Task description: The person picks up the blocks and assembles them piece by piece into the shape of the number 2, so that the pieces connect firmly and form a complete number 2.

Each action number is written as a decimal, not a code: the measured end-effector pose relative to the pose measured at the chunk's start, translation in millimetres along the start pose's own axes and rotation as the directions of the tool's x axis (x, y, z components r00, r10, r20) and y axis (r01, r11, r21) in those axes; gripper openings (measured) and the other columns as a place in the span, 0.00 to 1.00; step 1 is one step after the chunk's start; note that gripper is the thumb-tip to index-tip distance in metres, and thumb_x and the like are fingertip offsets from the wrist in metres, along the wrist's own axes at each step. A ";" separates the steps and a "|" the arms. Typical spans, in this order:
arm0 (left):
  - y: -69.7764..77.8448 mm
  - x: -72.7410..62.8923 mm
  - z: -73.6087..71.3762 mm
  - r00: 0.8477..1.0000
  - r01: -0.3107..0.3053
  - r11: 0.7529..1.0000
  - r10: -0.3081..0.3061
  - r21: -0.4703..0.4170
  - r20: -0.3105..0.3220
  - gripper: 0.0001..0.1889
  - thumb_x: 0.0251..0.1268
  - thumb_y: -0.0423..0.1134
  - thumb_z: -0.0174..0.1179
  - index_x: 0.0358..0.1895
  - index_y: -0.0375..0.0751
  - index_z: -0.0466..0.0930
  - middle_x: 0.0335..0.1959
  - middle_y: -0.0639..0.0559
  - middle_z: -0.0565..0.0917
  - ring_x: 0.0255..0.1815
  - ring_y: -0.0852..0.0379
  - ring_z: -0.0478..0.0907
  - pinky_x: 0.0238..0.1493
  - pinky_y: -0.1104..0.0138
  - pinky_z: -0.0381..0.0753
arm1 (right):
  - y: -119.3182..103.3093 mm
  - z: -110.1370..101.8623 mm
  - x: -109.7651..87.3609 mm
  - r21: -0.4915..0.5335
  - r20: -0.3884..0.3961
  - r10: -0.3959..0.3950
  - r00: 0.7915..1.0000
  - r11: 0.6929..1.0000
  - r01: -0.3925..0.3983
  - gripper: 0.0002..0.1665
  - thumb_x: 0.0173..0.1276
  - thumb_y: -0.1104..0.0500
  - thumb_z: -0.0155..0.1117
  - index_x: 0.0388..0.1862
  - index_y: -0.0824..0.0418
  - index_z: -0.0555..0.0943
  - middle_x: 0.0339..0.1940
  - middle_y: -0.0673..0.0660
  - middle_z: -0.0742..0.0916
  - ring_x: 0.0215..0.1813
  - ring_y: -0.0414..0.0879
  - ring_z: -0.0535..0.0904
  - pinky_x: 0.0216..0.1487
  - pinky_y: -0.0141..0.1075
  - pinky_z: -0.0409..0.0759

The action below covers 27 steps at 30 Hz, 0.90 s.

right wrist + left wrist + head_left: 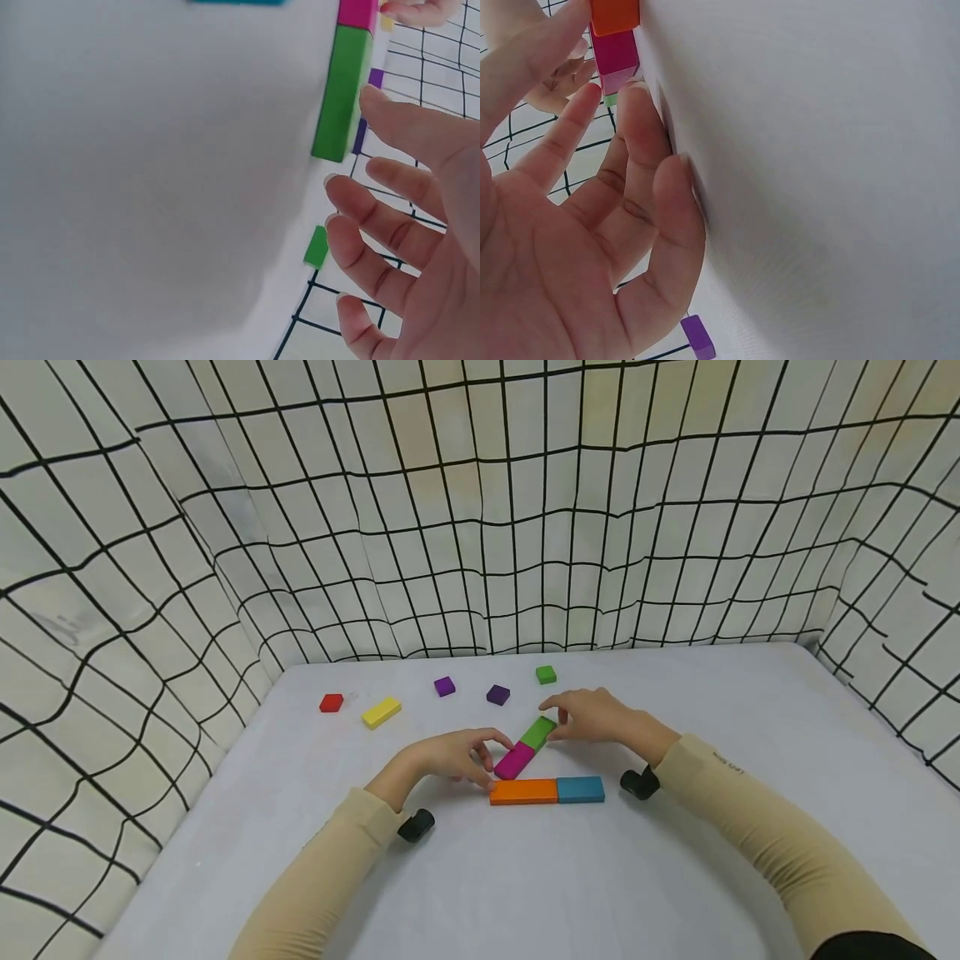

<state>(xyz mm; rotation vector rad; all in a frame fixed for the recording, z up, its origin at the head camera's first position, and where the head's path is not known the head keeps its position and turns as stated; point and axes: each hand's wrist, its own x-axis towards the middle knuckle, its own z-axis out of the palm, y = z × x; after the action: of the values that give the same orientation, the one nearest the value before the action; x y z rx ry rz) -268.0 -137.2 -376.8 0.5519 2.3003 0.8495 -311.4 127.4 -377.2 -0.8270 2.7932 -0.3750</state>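
A magenta block point(514, 761) and a long green block point(538, 733) lie end to end in a slanted row. In front of them an orange block point(523, 792) and a blue block point(581, 789) form a straight row. My left hand point(453, 755) is at the left of both rows, its thumb by the orange block's left end and a fingertip close to the magenta block; contact is unclear. My right hand point(600, 717) hovers around the green block's far end, fingers loosely bent and apart. The right wrist view shows nothing gripped beside the green block point(341, 94).
Farther back on the white table point(712, 710) lie a red block point(331, 702), a yellow block point(382, 712), a purple block point(445, 686), a dark purple block point(498, 695) and a small green block point(546, 674). Black netting point(525, 510) borders the back and sides.
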 end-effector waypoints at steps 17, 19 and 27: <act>-1.2 -2.6 -2.1 1.000 -0.010 1.000 0.010 -0.019 -0.001 0.30 0.63 0.36 0.71 0.68 0.52 0.73 0.42 0.50 0.80 0.40 0.54 0.76 0.34 0.67 0.75 | 11.1 -17.3 10.5 -0.050 -0.085 -0.038 0.996 0.998 0.033 0.26 0.73 0.55 0.68 0.68 0.60 0.80 0.44 0.56 0.88 0.42 0.50 0.80 0.48 0.46 0.77; -2.1 -2.0 -2.0 1.000 -0.009 1.000 0.009 -0.021 -0.001 0.30 0.63 0.36 0.71 0.68 0.52 0.73 0.42 0.50 0.80 0.40 0.54 0.76 0.34 0.67 0.75 | 12.6 -18.0 11.6 -0.037 -0.099 -0.032 0.995 0.999 0.029 0.25 0.73 0.56 0.68 0.67 0.60 0.80 0.45 0.56 0.88 0.40 0.50 0.80 0.46 0.44 0.78; -2.9 -0.3 -1.1 1.000 -0.004 1.000 0.004 -0.021 0.005 0.30 0.63 0.36 0.71 0.68 0.53 0.73 0.43 0.51 0.80 0.41 0.54 0.76 0.36 0.67 0.76 | 19.8 -17.6 15.7 0.078 -0.133 0.027 0.991 0.997 -0.017 0.22 0.75 0.58 0.66 0.66 0.61 0.81 0.46 0.60 0.87 0.39 0.50 0.80 0.43 0.40 0.80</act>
<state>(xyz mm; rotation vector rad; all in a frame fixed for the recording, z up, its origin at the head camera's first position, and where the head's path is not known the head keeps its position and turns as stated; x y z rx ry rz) -268.9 -139.9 -378.0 0.5485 2.2846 0.8719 -339.0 137.9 -368.4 -0.7806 2.8870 -0.5498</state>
